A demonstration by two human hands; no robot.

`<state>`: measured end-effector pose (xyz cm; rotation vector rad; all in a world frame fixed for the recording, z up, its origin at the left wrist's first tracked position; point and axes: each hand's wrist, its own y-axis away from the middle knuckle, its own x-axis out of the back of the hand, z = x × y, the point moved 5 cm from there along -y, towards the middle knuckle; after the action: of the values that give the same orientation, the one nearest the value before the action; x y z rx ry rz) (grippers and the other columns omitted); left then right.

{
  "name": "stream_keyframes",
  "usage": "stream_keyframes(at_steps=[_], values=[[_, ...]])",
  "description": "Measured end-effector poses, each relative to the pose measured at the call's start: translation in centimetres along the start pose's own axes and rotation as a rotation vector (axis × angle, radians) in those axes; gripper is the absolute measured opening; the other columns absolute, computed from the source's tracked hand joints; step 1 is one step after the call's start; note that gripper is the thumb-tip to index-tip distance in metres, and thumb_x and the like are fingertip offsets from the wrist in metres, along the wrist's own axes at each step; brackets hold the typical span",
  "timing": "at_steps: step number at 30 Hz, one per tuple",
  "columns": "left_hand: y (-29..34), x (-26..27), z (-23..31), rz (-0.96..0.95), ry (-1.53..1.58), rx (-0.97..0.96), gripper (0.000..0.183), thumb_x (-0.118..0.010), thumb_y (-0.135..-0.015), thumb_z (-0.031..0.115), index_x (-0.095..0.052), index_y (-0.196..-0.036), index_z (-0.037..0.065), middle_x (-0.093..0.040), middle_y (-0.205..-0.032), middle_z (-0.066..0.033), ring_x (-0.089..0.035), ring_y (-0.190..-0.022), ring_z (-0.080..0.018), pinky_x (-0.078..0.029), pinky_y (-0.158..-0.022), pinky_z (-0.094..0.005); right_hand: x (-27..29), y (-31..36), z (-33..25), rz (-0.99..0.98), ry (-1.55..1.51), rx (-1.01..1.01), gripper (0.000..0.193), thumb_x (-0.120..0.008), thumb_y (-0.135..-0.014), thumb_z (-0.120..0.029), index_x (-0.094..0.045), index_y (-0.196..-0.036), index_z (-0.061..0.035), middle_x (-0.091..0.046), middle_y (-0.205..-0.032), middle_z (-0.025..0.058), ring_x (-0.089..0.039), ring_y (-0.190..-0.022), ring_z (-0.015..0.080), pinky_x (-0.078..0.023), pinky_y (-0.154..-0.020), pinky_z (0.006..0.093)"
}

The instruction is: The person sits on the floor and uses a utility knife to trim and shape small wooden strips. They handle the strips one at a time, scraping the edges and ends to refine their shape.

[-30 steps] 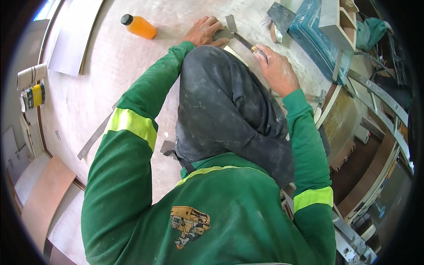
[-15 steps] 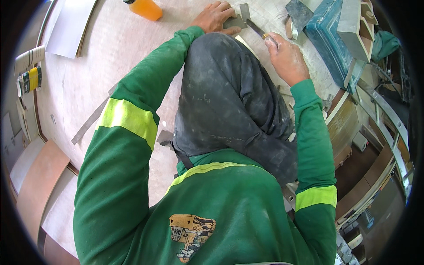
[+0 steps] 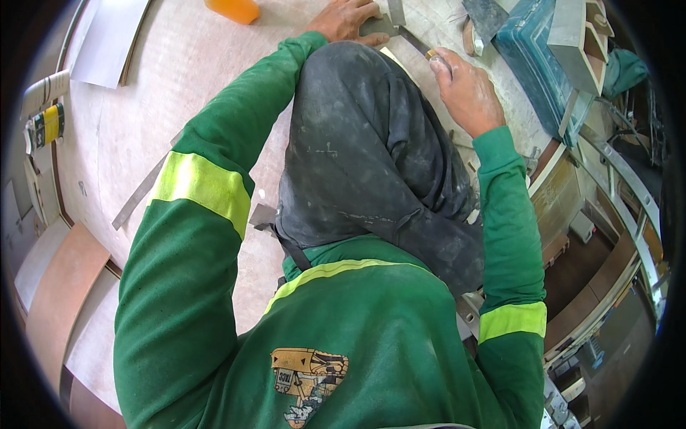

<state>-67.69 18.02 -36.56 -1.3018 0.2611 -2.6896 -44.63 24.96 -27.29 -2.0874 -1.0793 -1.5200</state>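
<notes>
At the top of the view my left hand (image 3: 346,19) rests with thumb and fingers on a small grey flat piece (image 3: 378,26), holding it against the pale board. To its right, my right hand (image 3: 468,93) is closed round the handle of a hand tool with a narrow dark blade (image 3: 412,40) and a brass-coloured collar. The blade's tip lies at the right edge of the grey piece; whether they touch I cannot tell. A short grey strip (image 3: 396,12) lies just beyond the tip. My bent leg in dark trousers (image 3: 364,136) is between my arms.
An orange bottle (image 3: 234,8) stands at the far left-centre, cut by the view's edge. White sheets (image 3: 111,43) lie farther left. A teal case (image 3: 529,64) and a grey open box (image 3: 577,46) are at the right. A metal strip (image 3: 139,193) lies beside my left arm.
The view has shifted slightly, so the bottle and my left hand sit higher in it. My right hand has moved slightly to the right, and both hands keep their holds.
</notes>
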Motion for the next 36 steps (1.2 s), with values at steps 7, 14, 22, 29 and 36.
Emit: stream_keyframes(at_steps=[7,14,22,29,36], values=[[-0.9,1.2,1.4,-0.003,0.093,-0.002,0.041,-0.077,-0.088,0.035,-0.064,-0.111,0.004,-0.056,-0.107,-0.0190,-0.055,-0.103,-0.0386,-0.046,-0.089,-0.0488,1.2,-2.8,-1.6,-0.077,0.169,0.025,0.035,-0.053,-0.105,-0.032,-0.071,-0.120,-0.0063,-0.073,-0.105,0.0261,-0.069,-0.099,0.0469,-0.055,-0.089,0.0549],[-1.8,2.4,3.1,0.042,-0.019,-0.071,0.038,-0.075,-0.089,0.035,-0.061,-0.108,0.005,-0.055,-0.106,-0.0171,-0.054,-0.101,-0.0382,-0.044,-0.088,-0.0475,2.2,-9.5,-3.0,-0.398,0.541,0.258,0.036,-0.052,-0.102,-0.029,-0.075,-0.112,-0.0037,-0.073,-0.107,0.0274,-0.072,-0.099,0.0428,-0.057,-0.089,0.0518],[0.1,1.0,1.4,0.024,-0.048,0.004,0.038,-0.076,-0.086,0.035,-0.063,-0.106,0.005,-0.056,-0.106,-0.0164,-0.053,-0.102,-0.0375,-0.045,-0.089,-0.0483,1.7,-4.9,-4.2,-0.118,0.373,0.157,0.031,-0.055,-0.100,-0.027,-0.076,-0.107,-0.0046,-0.074,-0.104,0.0261,-0.073,-0.098,0.0440,-0.058,-0.090,0.0521],[-1.0,1.6,1.7,-0.005,-0.080,-0.020,0.043,-0.078,-0.083,0.037,-0.063,-0.108,0.006,-0.057,-0.108,-0.0164,-0.053,-0.105,-0.0369,-0.046,-0.090,-0.0487,3.7,-10.6,-6.7,-0.411,0.512,0.136,0.030,-0.058,-0.091,-0.020,-0.078,-0.101,-0.0008,-0.074,-0.102,0.0282,-0.075,-0.098,0.0403,-0.059,-0.088,0.0475],[0.0,-0.3,2.4,0.001,-0.055,-0.023,0.043,-0.078,-0.083,0.037,-0.062,-0.110,0.007,-0.057,-0.111,-0.0160,-0.053,-0.109,-0.0371,-0.046,-0.093,-0.0491,2.5,-11.5,-5.3,-0.520,0.525,0.023,0.031,-0.058,-0.088,-0.020,-0.078,-0.100,0.0005,-0.075,-0.104,0.0281,-0.074,-0.103,0.0408,-0.058,-0.093,0.0486]])
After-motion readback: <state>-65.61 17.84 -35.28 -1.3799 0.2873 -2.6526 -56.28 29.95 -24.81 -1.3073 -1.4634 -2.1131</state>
